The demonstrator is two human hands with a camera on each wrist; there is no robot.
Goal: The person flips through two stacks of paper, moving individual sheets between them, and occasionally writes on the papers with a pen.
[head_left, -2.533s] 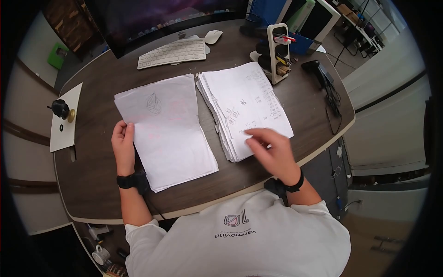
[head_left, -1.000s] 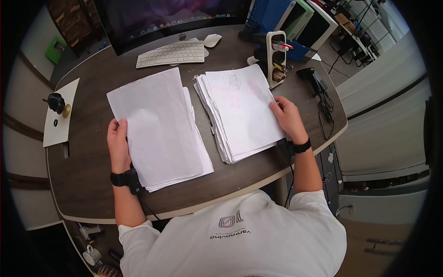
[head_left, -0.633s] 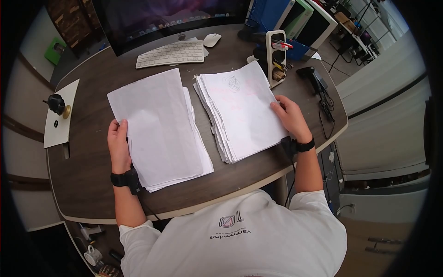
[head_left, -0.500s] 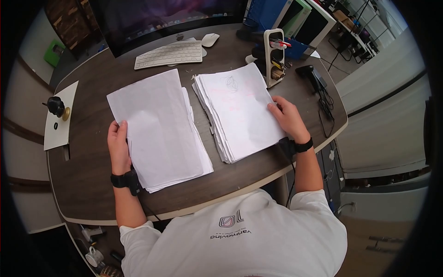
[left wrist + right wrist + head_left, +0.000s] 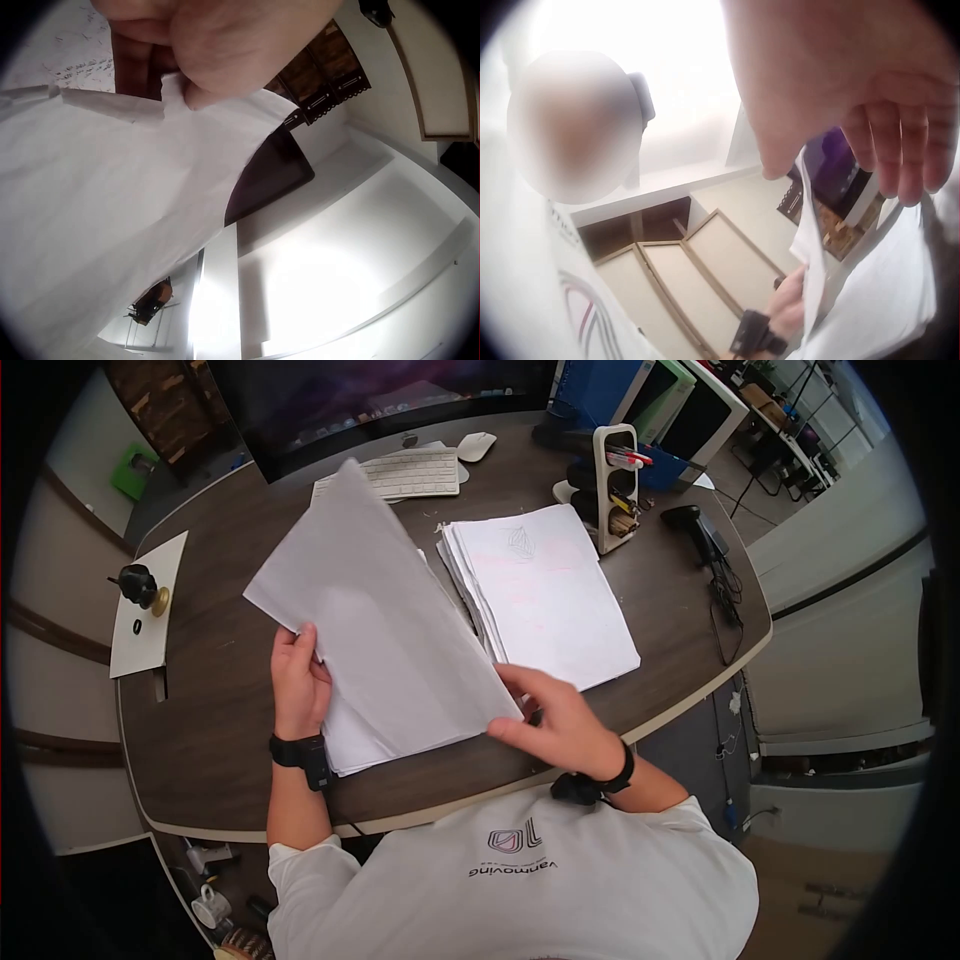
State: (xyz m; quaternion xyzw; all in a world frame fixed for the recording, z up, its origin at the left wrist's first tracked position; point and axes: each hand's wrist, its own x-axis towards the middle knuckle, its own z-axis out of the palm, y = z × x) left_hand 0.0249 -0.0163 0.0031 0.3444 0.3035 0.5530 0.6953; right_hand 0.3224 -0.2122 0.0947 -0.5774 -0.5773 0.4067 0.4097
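A white sheet of paper (image 5: 390,620) is raised and tilted over the left paper stack (image 5: 350,745), which it mostly covers. My left hand (image 5: 300,680) pinches the sheet's left edge, thumb on the near face; the left wrist view also shows the thumb at the creased paper (image 5: 112,180). At the sheet's lower right corner is my right hand (image 5: 560,725), thumb and fingers spread apart around that corner. In the right wrist view, the sheet's edge (image 5: 810,225) stands between the thumb and the extended fingers. The right paper stack (image 5: 560,600) has a pencil drawing and faint pink marks on top.
Behind the papers are a white keyboard (image 5: 415,475), a mouse (image 5: 477,446) and a monitor (image 5: 380,400). A pen holder (image 5: 615,490) stands beyond the right stack. A black cabled device (image 5: 700,540) lies farther right. At the left is a white board (image 5: 150,630) bearing a small dark object.
My right hand has left the right stack's edge and moved left to the left sheet's lower corner. My left hand has lifted and tilted that sheet, which now overlaps the keyboard in view.
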